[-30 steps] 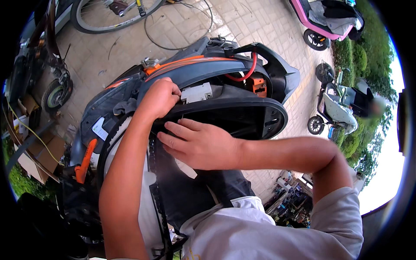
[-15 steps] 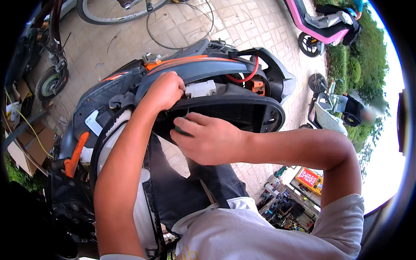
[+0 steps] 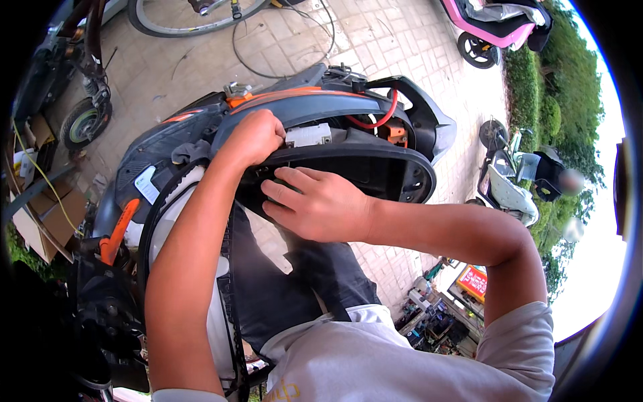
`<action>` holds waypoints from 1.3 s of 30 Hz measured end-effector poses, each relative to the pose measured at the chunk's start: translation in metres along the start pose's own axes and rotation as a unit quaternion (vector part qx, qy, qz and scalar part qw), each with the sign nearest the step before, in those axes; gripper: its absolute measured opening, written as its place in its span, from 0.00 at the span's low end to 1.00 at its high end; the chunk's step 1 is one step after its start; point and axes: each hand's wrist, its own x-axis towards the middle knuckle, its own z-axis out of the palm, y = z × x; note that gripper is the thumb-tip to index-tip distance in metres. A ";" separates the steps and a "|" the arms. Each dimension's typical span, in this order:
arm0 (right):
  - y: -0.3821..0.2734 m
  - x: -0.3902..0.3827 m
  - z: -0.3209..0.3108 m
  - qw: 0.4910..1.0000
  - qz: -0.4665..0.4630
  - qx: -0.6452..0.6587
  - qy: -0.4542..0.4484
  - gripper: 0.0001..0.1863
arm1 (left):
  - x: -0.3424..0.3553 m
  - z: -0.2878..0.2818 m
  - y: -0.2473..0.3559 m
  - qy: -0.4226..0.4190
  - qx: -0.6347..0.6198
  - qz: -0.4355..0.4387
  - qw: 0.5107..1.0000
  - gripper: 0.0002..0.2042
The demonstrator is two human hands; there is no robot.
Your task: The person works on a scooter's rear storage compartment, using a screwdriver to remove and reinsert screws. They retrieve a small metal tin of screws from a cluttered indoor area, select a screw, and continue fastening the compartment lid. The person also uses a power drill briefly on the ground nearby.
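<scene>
A dark grey and orange scooter [image 3: 301, 104] lies across the view in front of me. My left hand [image 3: 262, 137] is closed at the upper rim of its black oval plastic part [image 3: 358, 171]; what its fingers hold, if anything, is hidden. Just below that rim, my right hand [image 3: 315, 208] has its fingers curled round a screwdriver, whose dark green handle is mostly covered and whose thin shaft points up toward the rim. Beyond my hands, a silver-white metal box [image 3: 309, 135] sits in the opened body, near a red cable [image 3: 382, 120].
A white curved panel with a black edge [image 3: 161, 214] stands under my left forearm. An orange lever-like part [image 3: 120, 231] is at the left. Cardboard boxes [image 3: 57, 218], a bicycle wheel [image 3: 201, 30] and a pink scooter [image 3: 469, 30] surround the work. Tools and parts [image 3: 435, 321] lie at lower right.
My right hand has shifted slightly up and left, and has turned so its fingers cover more of the green handle. The left hand keeps its place at the rim.
</scene>
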 end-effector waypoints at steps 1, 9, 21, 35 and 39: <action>0.000 0.001 -0.001 1.000 -0.004 -0.003 0.031 0.11 | 0.000 -0.001 0.002 -0.010 -0.005 -0.014 1.000 0.08; 0.012 0.003 -0.004 0.998 -0.017 0.017 0.056 0.16 | -0.019 -0.022 0.018 0.026 -0.091 -0.141 0.985 0.10; 0.064 0.006 -0.039 0.981 -0.007 0.192 0.012 0.20 | -0.115 0.060 0.109 0.245 -0.728 -0.282 0.576 0.25; 0.112 -0.014 -0.016 0.940 0.121 0.252 -0.196 0.31 | -0.094 0.039 0.097 0.191 -0.767 -0.335 0.513 0.12; 0.111 -0.011 -0.018 0.938 0.115 0.275 -0.175 0.30 | -0.091 0.037 0.099 0.203 -0.646 -0.366 0.638 0.11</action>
